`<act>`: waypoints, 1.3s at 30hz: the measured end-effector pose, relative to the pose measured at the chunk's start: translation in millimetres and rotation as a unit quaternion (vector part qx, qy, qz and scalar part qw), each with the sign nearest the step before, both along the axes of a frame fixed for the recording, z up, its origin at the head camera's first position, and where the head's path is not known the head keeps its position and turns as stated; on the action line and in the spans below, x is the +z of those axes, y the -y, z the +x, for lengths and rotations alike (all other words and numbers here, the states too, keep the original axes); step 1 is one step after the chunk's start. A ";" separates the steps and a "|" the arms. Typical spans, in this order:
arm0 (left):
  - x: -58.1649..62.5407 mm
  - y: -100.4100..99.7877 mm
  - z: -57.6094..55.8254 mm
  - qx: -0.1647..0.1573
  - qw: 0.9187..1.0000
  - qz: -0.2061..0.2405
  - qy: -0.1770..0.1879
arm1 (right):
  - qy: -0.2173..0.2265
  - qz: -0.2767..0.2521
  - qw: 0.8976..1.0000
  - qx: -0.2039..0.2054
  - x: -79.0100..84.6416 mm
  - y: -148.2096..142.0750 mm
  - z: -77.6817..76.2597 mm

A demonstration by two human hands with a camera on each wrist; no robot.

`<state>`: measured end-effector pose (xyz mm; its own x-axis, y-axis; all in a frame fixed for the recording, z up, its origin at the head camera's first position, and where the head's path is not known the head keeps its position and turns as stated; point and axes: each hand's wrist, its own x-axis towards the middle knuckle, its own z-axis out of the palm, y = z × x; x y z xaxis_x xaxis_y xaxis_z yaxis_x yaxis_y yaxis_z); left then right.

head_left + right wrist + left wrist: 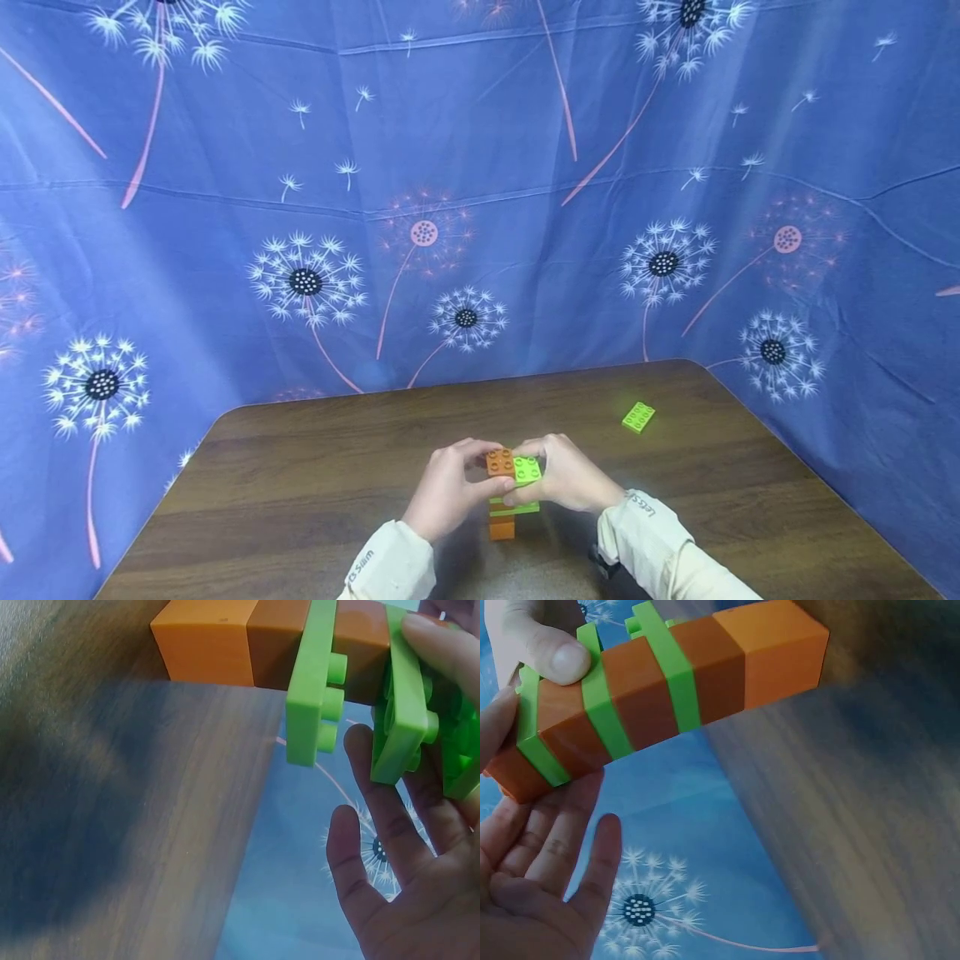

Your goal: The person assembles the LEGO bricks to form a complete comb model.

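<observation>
In the head view a toy-brick tower (502,527) of orange blocks and green plates stands on the wooden table, the plates jutting out to the right. My left hand (448,487) grips its top orange brick (500,461) from the left, thumb in front and fingers behind. From the other side my right hand (572,475) pinches the upper green plate (527,470), its thumb lower than the left one. Orange and green layers alternate along the tower (637,694) in the left wrist view. Round studs show on the overhanging plates (304,720) in the right wrist view.
One loose lime-green studded plate (638,417) lies on the brown table (337,467), toward the back right. Behind the table's far edge hangs a blue cloth (525,250) with dandelion prints.
</observation>
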<state>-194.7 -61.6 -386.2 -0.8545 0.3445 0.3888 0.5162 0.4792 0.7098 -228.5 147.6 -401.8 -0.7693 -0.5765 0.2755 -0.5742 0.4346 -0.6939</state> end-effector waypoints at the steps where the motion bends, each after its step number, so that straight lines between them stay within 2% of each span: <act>1: -1.2 0.2 -0.2 -0.002 1.000 0.009 0.002 | 0.001 -0.001 1.000 0.000 0.1 0.2 0.1; 6: -4.2 0.0 -0.5 -0.006 0.999 0.034 0.005 | 0.010 -0.013 1.000 0.000 -0.6 0.7 0.7; 12: -5.6 -1.5 -1.2 0.000 0.999 0.034 0.000 | 0.042 -0.014 0.999 -0.005 1.4 -7.2 0.9; 24: -10.2 -4.4 -4.1 0.008 0.999 0.046 0.012 | 0.044 0.035 0.998 -0.002 12.9 -65.6 -3.5; 26: -11.1 -4.5 -4.0 0.013 0.999 0.047 0.021 | 0.052 0.034 0.998 -0.012 10.7 -75.6 -6.0; 29: -12.1 -4.1 -2.4 0.017 0.998 0.053 0.030 | 0.055 0.033 0.997 -0.048 5.8 -90.0 -9.8; 35: -14.1 -2.6 1.6 0.010 0.996 0.077 0.037 | 0.015 0.055 0.989 -0.140 -5.6 -121.0 -24.0; 39: -16.0 -1.7 3.0 0.012 0.995 0.086 0.041 | -0.008 0.092 0.980 -0.178 -12.1 -140.6 -39.5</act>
<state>-191.6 -59.8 -402.2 -0.8927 0.2584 0.3693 0.4435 0.3578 0.8217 -268.0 288.3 -413.9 -0.9271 -0.3137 0.2051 -0.3734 0.7267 -0.5766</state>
